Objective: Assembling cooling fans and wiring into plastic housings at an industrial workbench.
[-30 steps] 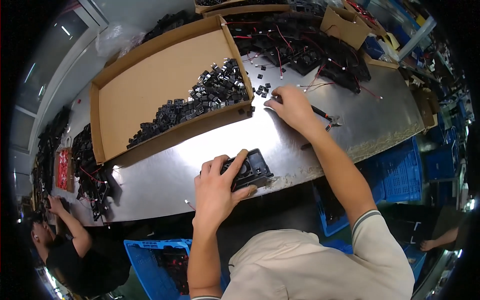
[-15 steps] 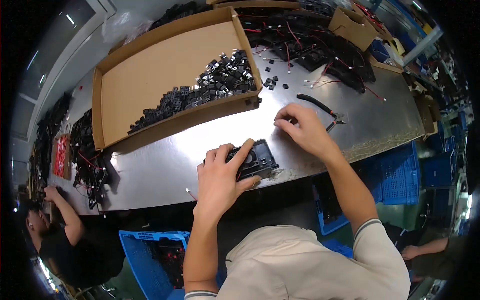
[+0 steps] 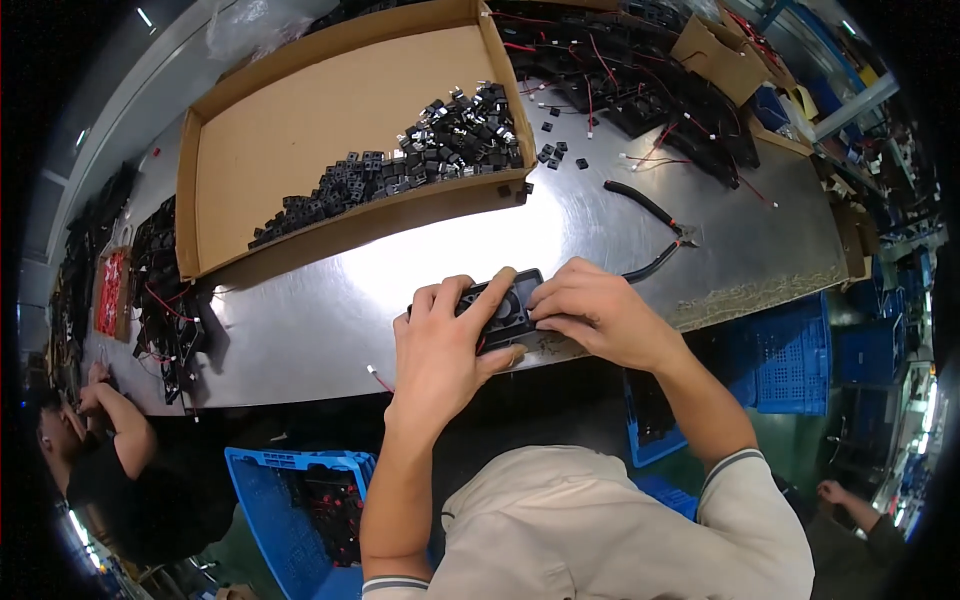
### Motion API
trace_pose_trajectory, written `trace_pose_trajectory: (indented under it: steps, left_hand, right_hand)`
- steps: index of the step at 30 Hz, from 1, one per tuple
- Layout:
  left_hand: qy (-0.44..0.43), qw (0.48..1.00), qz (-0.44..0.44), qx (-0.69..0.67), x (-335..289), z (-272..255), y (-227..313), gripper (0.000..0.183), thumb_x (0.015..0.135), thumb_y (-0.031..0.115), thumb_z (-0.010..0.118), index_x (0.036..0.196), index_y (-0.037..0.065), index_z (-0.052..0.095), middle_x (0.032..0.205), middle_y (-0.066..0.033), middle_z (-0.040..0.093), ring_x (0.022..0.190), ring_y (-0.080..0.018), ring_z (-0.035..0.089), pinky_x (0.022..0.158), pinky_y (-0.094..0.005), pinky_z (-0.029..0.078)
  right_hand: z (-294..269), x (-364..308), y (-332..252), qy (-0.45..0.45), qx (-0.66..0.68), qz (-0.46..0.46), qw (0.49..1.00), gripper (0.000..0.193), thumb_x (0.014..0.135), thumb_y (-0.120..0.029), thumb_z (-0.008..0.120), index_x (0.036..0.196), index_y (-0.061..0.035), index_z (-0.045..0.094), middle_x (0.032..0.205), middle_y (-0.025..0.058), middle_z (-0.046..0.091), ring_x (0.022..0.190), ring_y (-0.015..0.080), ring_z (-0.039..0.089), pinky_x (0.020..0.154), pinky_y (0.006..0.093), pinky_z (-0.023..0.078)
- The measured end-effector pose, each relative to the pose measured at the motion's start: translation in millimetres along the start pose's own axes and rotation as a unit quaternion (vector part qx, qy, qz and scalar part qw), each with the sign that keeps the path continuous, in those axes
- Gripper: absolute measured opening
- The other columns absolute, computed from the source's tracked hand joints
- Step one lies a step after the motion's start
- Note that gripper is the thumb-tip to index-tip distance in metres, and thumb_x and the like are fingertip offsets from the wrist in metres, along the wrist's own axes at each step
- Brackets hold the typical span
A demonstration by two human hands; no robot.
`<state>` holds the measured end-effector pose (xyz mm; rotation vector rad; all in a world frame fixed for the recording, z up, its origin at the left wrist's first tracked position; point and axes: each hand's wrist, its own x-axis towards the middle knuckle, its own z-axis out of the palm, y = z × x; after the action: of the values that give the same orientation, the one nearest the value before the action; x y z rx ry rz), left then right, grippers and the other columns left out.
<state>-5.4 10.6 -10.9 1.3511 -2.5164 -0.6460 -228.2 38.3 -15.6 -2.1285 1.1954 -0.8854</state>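
My left hand (image 3: 440,330) is closed over a black plastic housing (image 3: 516,300) with a round part in its face, holding it on the metal table by the near edge. The fingers lie across its top and the thumb presses the near side. At the housing's right end is my right hand (image 3: 598,312), fingertips pinched together against it. Whatever sits between those fingertips is hidden. A thin red wire with a white plug (image 3: 372,371) sticks out left of my left wrist. Diagonal cutters (image 3: 655,215) with black and orange handles lie just beyond my right hand.
A shallow cardboard box (image 3: 300,110) holds a heap of small black parts (image 3: 440,150). Several loose ones (image 3: 553,152) lie beside it. Black wired units (image 3: 640,100) are piled at far right. Blue crates (image 3: 790,365) stand below the table. A co-worker (image 3: 130,470) is at left.
My right hand has moved left and nearer, from above the table to the housing's right end. My left hand keeps its hold. The view has shifted slightly.
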Motion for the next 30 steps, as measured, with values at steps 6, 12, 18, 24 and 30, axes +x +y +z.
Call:
trace_pose_trajectory:
  steps: [6, 12, 18, 24, 30]
  left_hand:
    - [0.002, 1.000, -0.005, 0.011, -0.1, -0.9, 2.1, 0.075, 0.074, 0.030, 0.084, 0.142, 0.027, 0.053, 0.124, -0.0138, 0.057, 0.116, -0.0337, 0.052, 0.100, -0.0453, 0.045]
    - [-0.005, 1.000, -0.018, -0.008, 0.4, -1.3, -0.2, 0.076, 0.072, 0.026, 0.085, 0.141, 0.028, 0.054, 0.124, -0.0136, 0.057, 0.116, -0.0335, 0.052, 0.099, -0.0446, 0.045]
    - [0.014, 1.000, -0.005, 0.009, 1.6, 0.7, 4.0, 0.077, 0.070, 0.027, 0.085, 0.141, 0.027, 0.055, 0.121, -0.0127, 0.057, 0.113, -0.0336, 0.052, 0.097, -0.0445, 0.046]
    - [0.016, 1.000, -0.015, 0.008, 1.4, 0.8, 6.9, 0.077, 0.070, 0.026, 0.085, 0.140, 0.027, 0.055, 0.121, -0.0124, 0.057, 0.111, -0.0331, 0.053, 0.096, -0.0444, 0.047]
    - [0.011, 1.000, -0.014, 0.014, 2.1, 1.3, 4.8, 0.077, 0.071, 0.027, 0.084, 0.141, 0.028, 0.053, 0.121, -0.0123, 0.058, 0.112, -0.0329, 0.054, 0.095, -0.0443, 0.047]
  right_hand:
    - [0.6, -6.2, -0.8, -0.026, -0.048, -0.003, 0.999, 0.017, 0.081, -0.002, 0.072, 0.097, -0.0036, 0.069, 0.109, 0.0083, 0.067, 0.099, 0.0280, 0.060, 0.087, 0.0375, 0.049]
    - [-39.2, -19.5, 12.8, -0.027, -0.129, 0.039, 0.991, 0.063, 0.073, -0.039, 0.083, 0.123, -0.0076, 0.063, 0.141, 0.0185, 0.048, 0.128, 0.0389, 0.048, 0.107, 0.0464, 0.040]
    - [-77.7, -62.2, 72.0, 0.021, -0.323, 0.137, 0.936, 0.100, 0.065, -0.050, 0.085, 0.144, -0.0030, 0.045, 0.141, 0.0222, 0.043, 0.129, 0.0404, 0.043, 0.110, 0.0477, 0.034]
    - [-57.5, -57.8, 53.0, 0.167, -0.135, 0.146, 0.966, 0.066, 0.074, -0.022, 0.077, 0.132, -0.0009, 0.055, 0.118, 0.0148, 0.053, 0.105, 0.0279, 0.056, 0.097, 0.0386, 0.045]
    - [-26.5, -9.8, 15.6, 0.310, 0.511, 0.041, 0.800, 0.081, 0.091, -0.068, 0.032, 0.118, 0.0048, 0.055, 0.086, 0.0113, 0.056, 0.075, 0.0184, 0.045, 0.068, 0.0292, 0.037]
